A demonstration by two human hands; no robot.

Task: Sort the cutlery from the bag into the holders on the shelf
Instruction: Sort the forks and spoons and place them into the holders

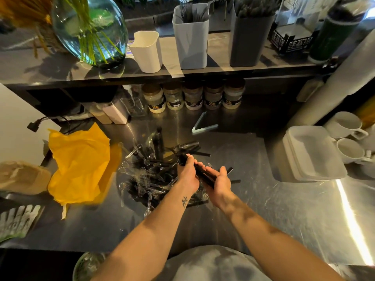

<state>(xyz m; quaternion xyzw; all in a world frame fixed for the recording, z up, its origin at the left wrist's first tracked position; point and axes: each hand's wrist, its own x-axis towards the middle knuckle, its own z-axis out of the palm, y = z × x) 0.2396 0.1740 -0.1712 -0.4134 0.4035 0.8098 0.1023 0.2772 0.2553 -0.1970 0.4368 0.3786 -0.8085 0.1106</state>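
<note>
While left hand [187,176] and right hand [221,184] grip it, cutlery bundle [203,175] points far-left.

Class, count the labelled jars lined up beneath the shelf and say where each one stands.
5, in one row on the counter beneath the shelf: leftmost jar, second jar, middle jar, fourth jar, rightmost jar. More may be hidden behind them.

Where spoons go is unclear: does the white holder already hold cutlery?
No, the white holder shows a bare inside, with nothing sticking out.
</note>
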